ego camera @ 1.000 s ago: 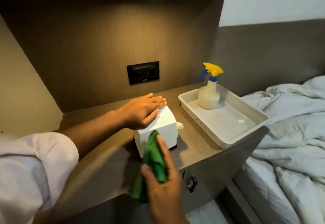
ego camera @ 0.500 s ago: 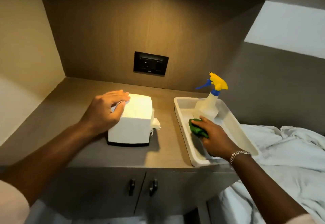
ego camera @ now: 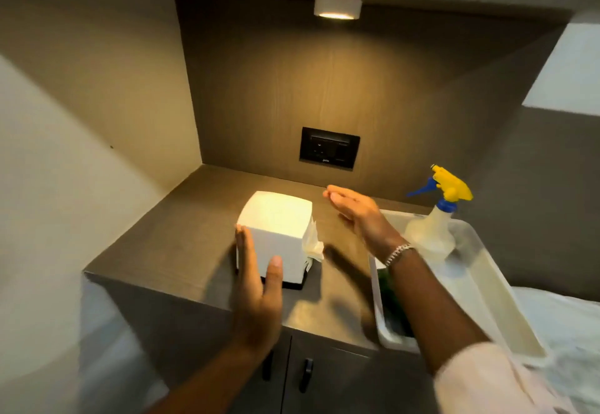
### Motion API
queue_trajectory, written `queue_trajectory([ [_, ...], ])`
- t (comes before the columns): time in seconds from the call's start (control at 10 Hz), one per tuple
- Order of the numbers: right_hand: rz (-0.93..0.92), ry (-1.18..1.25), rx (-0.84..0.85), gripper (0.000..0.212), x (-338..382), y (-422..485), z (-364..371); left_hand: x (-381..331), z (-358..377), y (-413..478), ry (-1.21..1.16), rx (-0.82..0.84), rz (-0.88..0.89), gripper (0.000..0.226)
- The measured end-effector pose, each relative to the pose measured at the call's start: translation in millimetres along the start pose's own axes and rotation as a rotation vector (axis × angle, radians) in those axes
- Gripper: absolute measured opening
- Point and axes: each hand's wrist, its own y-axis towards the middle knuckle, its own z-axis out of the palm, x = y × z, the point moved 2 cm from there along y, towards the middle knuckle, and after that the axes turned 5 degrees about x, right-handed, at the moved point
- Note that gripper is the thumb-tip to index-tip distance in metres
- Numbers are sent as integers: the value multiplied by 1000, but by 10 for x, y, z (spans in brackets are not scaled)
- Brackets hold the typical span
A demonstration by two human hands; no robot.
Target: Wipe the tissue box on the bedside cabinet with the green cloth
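The white tissue box (ego camera: 276, 228) stands on the brown bedside cabinet (ego camera: 181, 218), with a tissue sticking out of its right side. My left hand (ego camera: 258, 287) lies flat against the box's near face, fingers apart, thumb on its front. My right hand (ego camera: 357, 215) hovers open to the right of the box, above the cabinet top, holding nothing. The green cloth (ego camera: 391, 300) lies in the near left corner of the white tray (ego camera: 506, 316), mostly hidden under my right forearm.
A spray bottle (ego camera: 431, 225) with a yellow and blue head stands at the back of the tray. A black wall socket (ego camera: 329, 147) sits behind the box. White bedding (ego camera: 568, 332) lies to the right. Cabinet doors with dark handles (ego camera: 306, 369) are below.
My right hand left the green cloth in the tray and rose, open, toward the box. My left hand slid from the box's top left to its near face.
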Motion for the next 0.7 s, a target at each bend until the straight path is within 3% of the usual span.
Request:
queue_trajectory([
  [0.1, 121, 156, 62, 64, -100, 215, 344, -19, 172, 19, -208, -71, -115, 71],
  [0.2, 142, 238, -70, 73, -189, 221, 426, 35, 179, 115, -417, -53, -174, 85],
  [0.4, 90, 326, -236, 73, -277, -239, 772, 142, -79, 531, -432, 134, -268, 56],
  [0.6, 91, 464, -223, 96, -176, -454, 1203, 12, -132, 918, -314, 277, -388, 68],
  [0.7, 44, 449, -352, 95, -33, -539, 1190, -31, -151, 931, -301, 338, -388, 77],
])
